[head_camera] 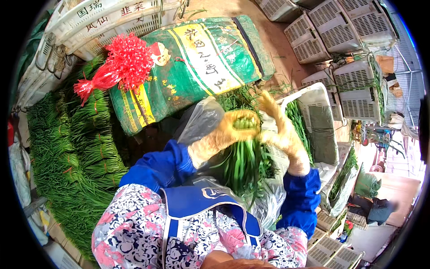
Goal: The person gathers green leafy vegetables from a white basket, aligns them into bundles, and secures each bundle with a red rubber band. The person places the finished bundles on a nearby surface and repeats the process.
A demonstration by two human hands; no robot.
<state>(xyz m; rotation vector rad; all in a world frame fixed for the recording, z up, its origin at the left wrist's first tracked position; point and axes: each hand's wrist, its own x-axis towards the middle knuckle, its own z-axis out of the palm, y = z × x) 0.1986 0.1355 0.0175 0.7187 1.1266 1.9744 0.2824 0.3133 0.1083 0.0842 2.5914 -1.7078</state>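
Note:
My left hand (231, 129), in a yellowish work glove, is closed around a bunch of garlic chives (243, 161). The pale cut ends show inside the ring of its fingers, and the leaves hang down towards my apron (198, 203). My right hand (282, 134), gloved alike, is just right of the bunch with fingers spread and blurred. Its thumb is close to the left glove; whether they touch I cannot tell. Beyond both hands lies a green printed woven sack (161, 101), and on it rests a bundle of red plastic tie strips (131, 64).
Tied chive bunches (97, 134) are piled in rows on my left. Right of my hands stands a white plastic crate (314, 97) holding loose chives (297, 121). Clear plastic sheeting (205, 117) lies near my left wrist. More crates (336, 27) are stacked at upper right.

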